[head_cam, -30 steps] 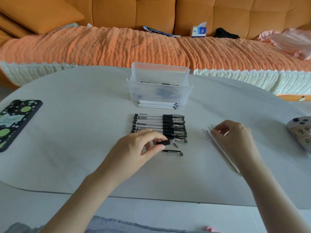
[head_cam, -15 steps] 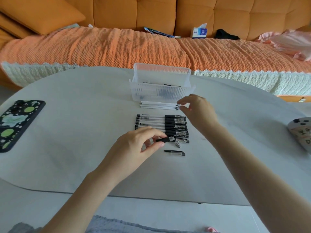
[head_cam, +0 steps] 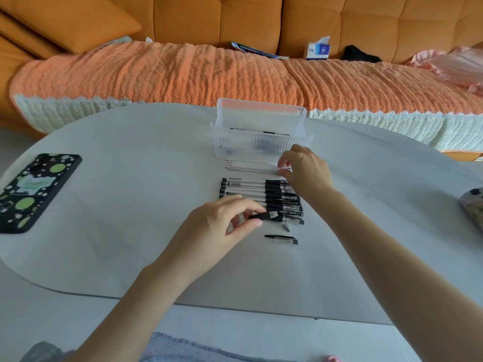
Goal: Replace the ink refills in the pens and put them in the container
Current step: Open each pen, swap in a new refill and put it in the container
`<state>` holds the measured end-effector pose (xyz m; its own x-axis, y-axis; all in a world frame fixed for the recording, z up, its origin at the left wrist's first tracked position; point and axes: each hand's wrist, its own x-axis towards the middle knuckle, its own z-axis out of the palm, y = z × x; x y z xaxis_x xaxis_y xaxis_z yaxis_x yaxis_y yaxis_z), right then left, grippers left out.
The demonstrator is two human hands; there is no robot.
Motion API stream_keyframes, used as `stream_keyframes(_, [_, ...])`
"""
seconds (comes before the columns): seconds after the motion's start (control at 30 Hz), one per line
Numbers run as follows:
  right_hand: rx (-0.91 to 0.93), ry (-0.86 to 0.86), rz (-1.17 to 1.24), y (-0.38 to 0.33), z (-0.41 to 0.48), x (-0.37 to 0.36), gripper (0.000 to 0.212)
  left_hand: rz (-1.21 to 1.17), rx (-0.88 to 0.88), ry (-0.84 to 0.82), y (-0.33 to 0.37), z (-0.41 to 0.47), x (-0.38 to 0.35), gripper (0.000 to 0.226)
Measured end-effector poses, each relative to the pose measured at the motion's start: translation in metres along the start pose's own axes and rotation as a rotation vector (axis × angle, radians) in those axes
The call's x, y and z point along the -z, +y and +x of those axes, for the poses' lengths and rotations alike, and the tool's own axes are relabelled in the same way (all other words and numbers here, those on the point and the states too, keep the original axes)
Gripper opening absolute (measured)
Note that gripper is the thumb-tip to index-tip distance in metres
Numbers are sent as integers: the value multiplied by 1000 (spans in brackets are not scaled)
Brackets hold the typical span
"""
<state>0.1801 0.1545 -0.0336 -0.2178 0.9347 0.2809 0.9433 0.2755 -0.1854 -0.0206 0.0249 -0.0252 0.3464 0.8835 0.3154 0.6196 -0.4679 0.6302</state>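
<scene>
1. Orange sofa behind, white oval table (head_cam: 130, 231) in front; the clear ribbed plastic container (head_cam: 258, 142) sits at upper centre of the frame.
2. My left hand (head_cam: 217, 228) pinches the clear pen barrel with black grip (head_cam: 264, 216) at frame centre, thumb and forefinger clenched on it.
3. My right hand (head_cam: 305, 168) touches the right ends of the thin white refills (head_cam: 248, 165) just below the container. Its fingers are bent, but I cannot tell whether they grip one.
4. I'd separate a single refill, then feed it straight into the barrel.

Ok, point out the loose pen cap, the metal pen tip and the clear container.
loose pen cap (head_cam: 283, 239), head view, on its clear middle section.
metal pen tip (head_cam: 286, 227), head view, mid-cone.
clear container (head_cam: 243, 148), head view, on its ribbed front wall.
</scene>
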Motion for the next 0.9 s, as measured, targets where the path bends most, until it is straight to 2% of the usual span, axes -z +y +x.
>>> stream_keyframes(0.17, [67, 38, -51, 1, -5, -2, 13, 2, -3, 1, 0, 0, 0, 23])
stream_keyframes(0.27, [-21, 65, 34, 1, -8, 1, 10, -5, 5, 5, 1, 0, 0, 24])
stream_keyframes(0.4, [-44, 79, 105, 1, -14, 10, 7, -18, 17, 17, 0, 0, 1, 21])
stream_keyframes(0.53, [-105, 106, 492, -1, -36, 37, 4, -82, 65, 78, 0, 0, 6, 11])
stream_keyframes(0.67, [-174, 113, 821, -5, -73, 61, 8, -296, 201, 145, 0, 2, 13, 11])
stream_keyframes(0.77, [-235, 71, 941, -3, -94, 66, 6, -435, 252, 189, -5, 3, 17, 12])
stream_keyframes(0.9, [-281, 24, 975, -2, -105, 62, 7, -500, 276, 206, -10, 4, 20, 12])
